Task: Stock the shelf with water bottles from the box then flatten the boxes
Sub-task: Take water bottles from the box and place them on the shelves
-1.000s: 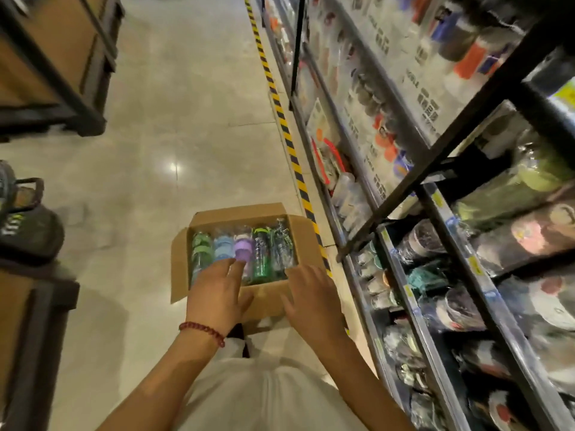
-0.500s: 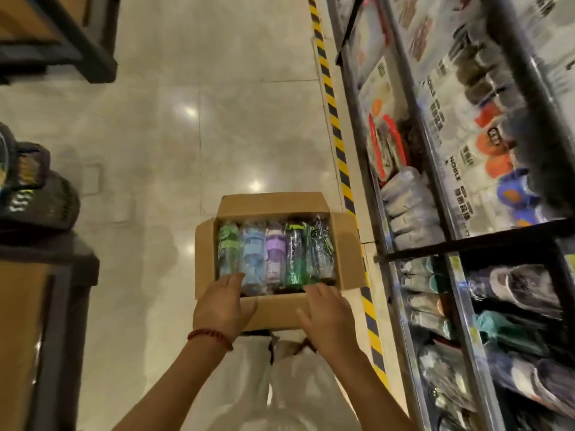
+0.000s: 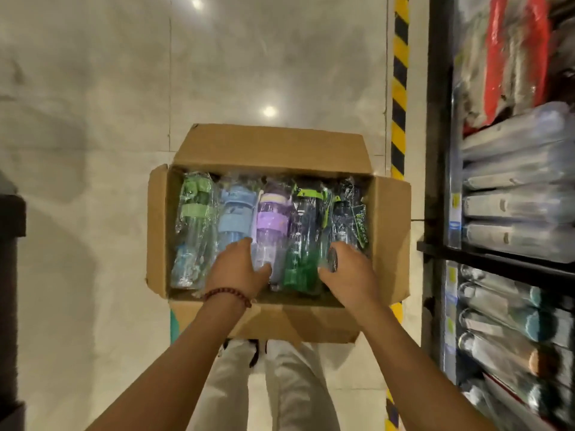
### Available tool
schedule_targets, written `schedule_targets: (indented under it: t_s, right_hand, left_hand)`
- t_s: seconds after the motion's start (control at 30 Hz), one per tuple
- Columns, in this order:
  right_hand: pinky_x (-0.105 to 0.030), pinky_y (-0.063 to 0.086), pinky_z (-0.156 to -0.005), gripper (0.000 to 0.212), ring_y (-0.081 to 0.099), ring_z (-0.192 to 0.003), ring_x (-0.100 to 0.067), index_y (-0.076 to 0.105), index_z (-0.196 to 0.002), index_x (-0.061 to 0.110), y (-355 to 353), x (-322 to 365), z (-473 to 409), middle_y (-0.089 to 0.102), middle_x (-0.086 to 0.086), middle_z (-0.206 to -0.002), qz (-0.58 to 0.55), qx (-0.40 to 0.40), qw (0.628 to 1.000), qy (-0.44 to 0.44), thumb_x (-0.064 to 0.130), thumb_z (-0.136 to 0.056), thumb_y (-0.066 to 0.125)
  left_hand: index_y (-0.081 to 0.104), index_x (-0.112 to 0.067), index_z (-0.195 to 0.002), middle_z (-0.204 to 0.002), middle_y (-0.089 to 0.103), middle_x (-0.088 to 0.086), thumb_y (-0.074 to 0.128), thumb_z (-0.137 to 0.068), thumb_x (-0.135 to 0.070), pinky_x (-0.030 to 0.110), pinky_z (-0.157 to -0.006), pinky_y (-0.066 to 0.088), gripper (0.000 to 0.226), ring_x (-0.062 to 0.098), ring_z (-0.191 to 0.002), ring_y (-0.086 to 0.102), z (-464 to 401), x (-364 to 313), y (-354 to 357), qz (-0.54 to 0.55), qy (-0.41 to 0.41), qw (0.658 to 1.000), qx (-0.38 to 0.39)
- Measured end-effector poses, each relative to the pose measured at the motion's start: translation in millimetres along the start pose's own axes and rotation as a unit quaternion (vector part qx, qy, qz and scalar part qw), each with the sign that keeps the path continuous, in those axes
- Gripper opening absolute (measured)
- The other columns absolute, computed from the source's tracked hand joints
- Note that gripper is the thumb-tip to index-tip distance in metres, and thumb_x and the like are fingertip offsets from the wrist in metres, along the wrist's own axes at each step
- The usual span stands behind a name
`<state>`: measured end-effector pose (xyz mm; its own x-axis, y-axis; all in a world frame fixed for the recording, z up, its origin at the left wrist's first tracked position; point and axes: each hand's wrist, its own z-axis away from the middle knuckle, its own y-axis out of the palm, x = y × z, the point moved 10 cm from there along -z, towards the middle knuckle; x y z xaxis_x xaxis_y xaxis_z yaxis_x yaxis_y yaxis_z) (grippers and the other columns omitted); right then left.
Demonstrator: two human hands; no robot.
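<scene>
I see the shelf (image 3: 510, 188) standing tall on my right, already full of wrapped bottles lying on their sides. On the floor in front of my feet sits the open box (image 3: 273, 150), its flaps folded out. Inside it five water bottles lie flat, side by side, with their caps pointing away from me and their bottoms toward me. So each bottle runs long the same way my arms reach.

My left hand (image 3: 238, 270) rests on the blue bottle (image 3: 233, 213), with the thumb touching the purple bottle (image 3: 270, 225) next to it. The fingers are spread and lie flat; they are not wrapped around anything yet.

My right hand (image 3: 348, 272) is on the bottom end of the dark bottle (image 3: 345, 213) at the right side. Its fingers curl down over that end, and I think it is starting to hold. That hand is nearer the shelf, so I think it should lift first.
</scene>
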<state>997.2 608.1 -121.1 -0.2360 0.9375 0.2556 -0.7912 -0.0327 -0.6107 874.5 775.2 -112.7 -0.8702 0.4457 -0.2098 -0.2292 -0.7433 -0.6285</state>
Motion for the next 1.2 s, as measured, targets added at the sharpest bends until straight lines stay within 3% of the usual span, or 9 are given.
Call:
schedule_targets:
  t_s: [0.17, 0.33, 0.4, 0.53, 0.67, 0.87, 1.0, 1.13, 1.2]
  right_hand:
    - [-0.036, 0.045, -0.095, 0.065, 0.051, -0.117, -0.027, 0.039, -0.139, 0.006, 44.0, -13.1, -63.9, 0.054, -0.009, -0.128, -0.032, 0.026, 0.999, 0.017, 0.038, -0.088, 0.063]
    - [-0.038, 0.041, -0.100, 0.095, 0.042, -0.131, -0.031, 0.015, -0.149, 0.006, 92.2, -17.0, -97.5, 0.036, -0.012, -0.149, -0.139, 0.060, 0.985, 0.088, 0.048, -0.082, 0.067]
    - [-0.038, 0.039, -0.103, 0.105, 0.036, -0.136, -0.032, 0.007, -0.151, 0.005, 96.9, -21.1, -106.8, 0.028, -0.013, -0.153, -0.157, 0.048, 0.979, 0.119, 0.048, -0.080, 0.070]
    - [-0.037, 0.040, -0.100, 0.108, 0.040, -0.133, -0.032, 0.010, -0.151, 0.006, 100.5, -29.9, -119.1, 0.035, -0.013, -0.149, -0.213, 0.024, 0.966, 0.145, 0.045, -0.075, 0.076]
    - [-0.037, 0.042, -0.097, 0.104, 0.045, -0.127, -0.034, 0.020, -0.145, 0.003, 100.1, -34.0, -122.7, 0.041, -0.015, -0.143, -0.250, 0.006, 0.956, 0.155, 0.043, -0.071, 0.080]
    - [-0.030, 0.039, -0.089, 0.094, 0.045, -0.126, -0.030, 0.023, -0.144, 0.003, 94.0, -33.7, -111.3, 0.043, -0.013, -0.142, -0.334, 0.015, 0.928, 0.163, 0.031, -0.074, 0.078]
    - [-0.030, 0.042, -0.083, 0.072, 0.055, -0.104, -0.021, 0.041, -0.128, 0.008, 91.2, -27.3, -87.3, 0.058, -0.004, -0.121, -0.376, 0.006, 0.912, 0.165, 0.026, -0.070, 0.080]
    - [-0.036, 0.051, -0.086, 0.064, 0.060, -0.099, -0.021, 0.046, -0.119, 0.013, 82.6, -18.6, -56.2, 0.062, -0.003, -0.111, -0.395, -0.015, 0.906, 0.151, 0.023, -0.066, 0.081]
    - [-0.029, 0.052, -0.074, 0.050, 0.062, -0.089, -0.016, 0.048, -0.104, 0.022, 69.5, -11.8, -37.0, 0.064, 0.001, -0.100, -0.408, -0.026, 0.903, 0.131, 0.016, -0.067, 0.081]
  left_hand:
    - [0.040, -0.012, -0.134, -0.130, 0.051, 0.010, 0.065, -0.083, -0.040, 0.035, -0.092, 0.044, 0.063, 0.027, -0.115, 0.051, -62.0, 10.5, 50.6, 0.013, -0.038, 0.999, 0.009]
    - [0.043, -0.012, -0.112, -0.104, 0.058, 0.007, 0.071, -0.072, -0.049, 0.028, -0.067, 0.041, 0.062, 0.026, -0.093, 0.057, -91.0, 16.8, 71.3, 0.001, -0.055, 0.998, -0.017]
    - [0.041, -0.011, -0.115, -0.105, 0.058, 0.008, 0.075, -0.067, -0.049, 0.031, -0.069, 0.045, 0.070, 0.027, -0.093, 0.058, -97.8, 17.9, 82.7, 0.043, -0.078, 0.996, -0.009]
    - [0.036, -0.009, -0.127, -0.112, 0.057, 0.007, 0.081, -0.059, -0.046, 0.032, -0.076, 0.049, 0.090, 0.028, -0.100, 0.058, -108.1, 24.4, 97.1, 0.139, -0.141, 0.980, -0.006]
    - [0.033, -0.006, -0.133, -0.118, 0.056, 0.010, 0.082, -0.055, -0.048, 0.042, -0.086, 0.052, 0.101, 0.031, -0.106, 0.058, -108.8, 25.6, 98.8, 0.129, -0.146, 0.981, -0.014]
    - [0.040, -0.011, -0.121, -0.103, 0.053, 0.001, 0.086, -0.056, -0.036, 0.030, -0.077, 0.047, 0.083, 0.023, -0.094, 0.055, -103.2, 22.8, 91.4, 0.206, -0.141, 0.968, 0.020]
    - [0.041, -0.010, -0.119, -0.094, 0.052, -0.003, 0.084, -0.061, -0.037, 0.029, -0.073, 0.044, 0.077, 0.020, -0.088, 0.052, -85.2, 30.0, 75.8, 0.218, -0.130, 0.967, 0.029]
    - [0.042, -0.011, -0.114, -0.085, 0.048, -0.005, 0.084, -0.061, -0.037, 0.029, -0.071, 0.044, 0.072, 0.018, -0.083, 0.050, -56.8, 34.3, 60.9, 0.230, -0.120, 0.965, 0.026]
    - [0.042, -0.012, -0.111, -0.086, 0.052, -0.005, 0.085, -0.060, -0.036, 0.031, -0.071, 0.048, 0.071, 0.018, -0.081, 0.054, -39.3, 34.8, 50.4, 0.238, -0.112, 0.965, 0.016]
